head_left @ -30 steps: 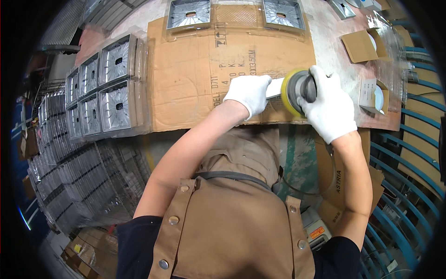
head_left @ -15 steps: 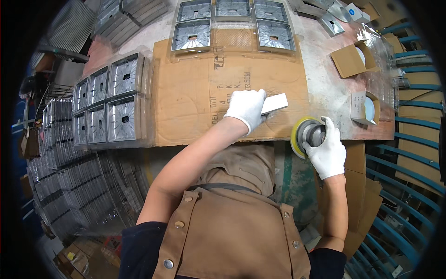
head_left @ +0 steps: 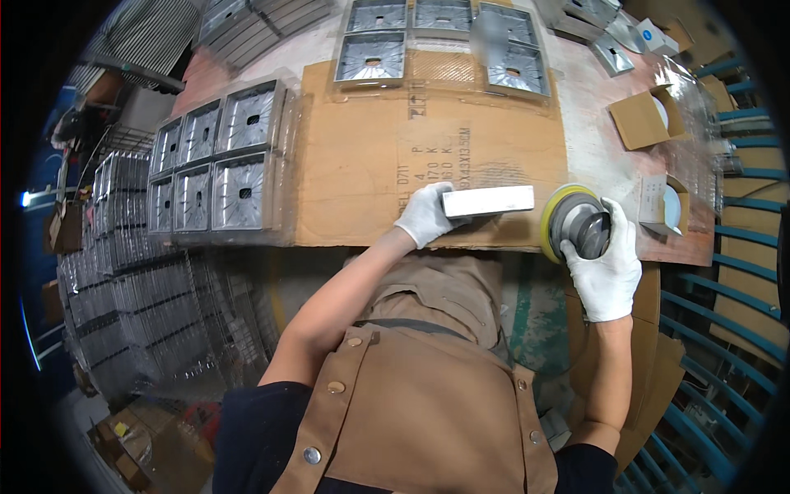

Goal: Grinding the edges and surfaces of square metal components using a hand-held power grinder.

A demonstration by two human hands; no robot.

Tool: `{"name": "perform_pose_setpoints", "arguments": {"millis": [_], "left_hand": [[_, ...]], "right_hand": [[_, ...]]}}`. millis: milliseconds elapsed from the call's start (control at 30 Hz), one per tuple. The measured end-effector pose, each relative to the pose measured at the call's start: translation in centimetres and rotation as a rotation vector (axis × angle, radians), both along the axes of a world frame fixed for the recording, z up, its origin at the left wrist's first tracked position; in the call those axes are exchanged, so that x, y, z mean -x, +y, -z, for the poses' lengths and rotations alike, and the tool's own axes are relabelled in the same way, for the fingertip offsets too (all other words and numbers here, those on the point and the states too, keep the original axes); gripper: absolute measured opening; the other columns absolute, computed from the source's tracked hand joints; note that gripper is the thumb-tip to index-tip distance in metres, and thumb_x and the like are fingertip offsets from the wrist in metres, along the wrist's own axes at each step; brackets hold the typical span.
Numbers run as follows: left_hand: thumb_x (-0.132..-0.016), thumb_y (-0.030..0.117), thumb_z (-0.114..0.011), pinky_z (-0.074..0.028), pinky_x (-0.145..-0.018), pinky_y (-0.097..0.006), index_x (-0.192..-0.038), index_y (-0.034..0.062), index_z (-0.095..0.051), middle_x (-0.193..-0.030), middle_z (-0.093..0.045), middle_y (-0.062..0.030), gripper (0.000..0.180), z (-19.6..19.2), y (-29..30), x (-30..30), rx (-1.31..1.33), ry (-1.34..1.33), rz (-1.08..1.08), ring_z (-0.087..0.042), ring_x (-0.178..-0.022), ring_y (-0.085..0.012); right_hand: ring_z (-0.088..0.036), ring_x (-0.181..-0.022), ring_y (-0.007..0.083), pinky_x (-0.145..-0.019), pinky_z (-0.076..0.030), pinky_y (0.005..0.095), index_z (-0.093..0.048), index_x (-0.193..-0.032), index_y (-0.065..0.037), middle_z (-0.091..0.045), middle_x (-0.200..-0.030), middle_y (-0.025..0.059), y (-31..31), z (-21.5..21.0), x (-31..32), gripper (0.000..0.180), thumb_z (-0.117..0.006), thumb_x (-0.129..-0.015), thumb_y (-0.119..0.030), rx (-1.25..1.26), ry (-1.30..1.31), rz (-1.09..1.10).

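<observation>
My left hand [head_left: 426,216], in a white glove, grips the left end of a flat, box-shaped piece [head_left: 491,200] over the front of the brown cardboard sheet [head_left: 346,165]. The piece's long side looks bright and pale; its other faces are hidden. A round handheld sander [head_left: 586,224] with a yellow-edged pad is held in my right hand [head_left: 607,272], also gloved in white, with fingers curled round its dark top. The pad faces left, toward the piece, with a small gap between them. Both hands are near the table's front edge.
Square grey metal parts with centre holes sit in clear plastic trays at the left [head_left: 247,193] and the back [head_left: 374,58]. Two open cartons [head_left: 634,123] with round pale discs stand at right. Stacked trays [head_left: 148,305] fill the lower left; blue bars [head_left: 753,239] line the right.
The piece in my left hand has turned, so its long side shows wider. My right hand has raised the sander slightly, away from my body. The whole view has shifted a little.
</observation>
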State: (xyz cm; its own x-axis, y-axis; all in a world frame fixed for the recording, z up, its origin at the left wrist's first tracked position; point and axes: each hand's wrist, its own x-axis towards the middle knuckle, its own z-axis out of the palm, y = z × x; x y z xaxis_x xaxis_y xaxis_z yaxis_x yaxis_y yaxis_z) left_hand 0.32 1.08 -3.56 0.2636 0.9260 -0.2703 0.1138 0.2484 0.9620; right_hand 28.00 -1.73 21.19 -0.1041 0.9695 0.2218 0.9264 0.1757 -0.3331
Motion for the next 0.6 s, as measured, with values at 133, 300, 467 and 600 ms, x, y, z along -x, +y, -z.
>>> {"name": "perform_pose_setpoints", "arguments": {"millis": [133, 300, 467, 600], "left_hand": [[-0.079, 0.02, -0.084, -0.057, -0.085, -0.036, -0.104, 0.0026, -0.063, -0.099, -0.073, -0.012, 0.037, -5.1, 0.1, -1.0, -0.157, 0.334, 0.021, -0.071, -0.091, -0.0239], [-0.077, 0.013, -0.086, -0.057, -0.081, -0.033, -0.109, 0.0023, -0.066, -0.097, -0.075, -0.0107, 0.04, -5.2, 1.6, -1.1, -0.262, 0.325, -0.059, -0.072, -0.088, -0.0205], [-0.101, 0.01, -0.051, -0.05, -0.101, -0.036, -0.123, 0.0072, -0.068, -0.13, -0.068, -0.0107, 0.028, -0.4, 0.3, -0.9, -0.321, 0.098, 0.015, -0.063, -0.116, -0.0186], [-0.09, 0.026, -0.065, -0.054, -0.09, -0.045, -0.111, 0.0088, -0.071, -0.111, -0.071, -0.0213, 0.027, -3.3, 0.4, -1.9, -0.319, 0.292, 0.115, -0.068, -0.103, -0.0394]], "right_hand": [[-0.069, -0.091, 0.0384, -0.077, -0.058, 0.0443, -0.049, -0.142, -0.02, -0.058, -0.115, 0.0157, 1.5, -0.8, 3.8, 0.076, -0.084, -0.074, -0.017, 0.108, -0.016, -0.132], [-0.067, -0.085, 0.0441, -0.075, -0.057, 0.048, -0.05, -0.136, -0.019, -0.055, -0.11, 0.0226, 4.3, -0.7, 7.7, 0.064, -0.08, -0.079, -0.018, 0.249, -0.146, -0.223], [-0.06, -0.092, 0.055, -0.075, -0.055, 0.0583, -0.052, -0.129, -0.016, -0.054, -0.111, 0.0335, 4.3, -2.0, 13.7, 0.053, -0.069, -0.079, -0.017, 0.291, -0.293, -0.529], [-0.066, -0.084, 0.049, -0.073, -0.057, 0.0538, -0.055, -0.119, -0.017, -0.055, -0.107, 0.0284, 5.1, -2.7, 11.9, 0.047, -0.077, -0.079, -0.027, 0.454, -0.17, -0.333]]}}
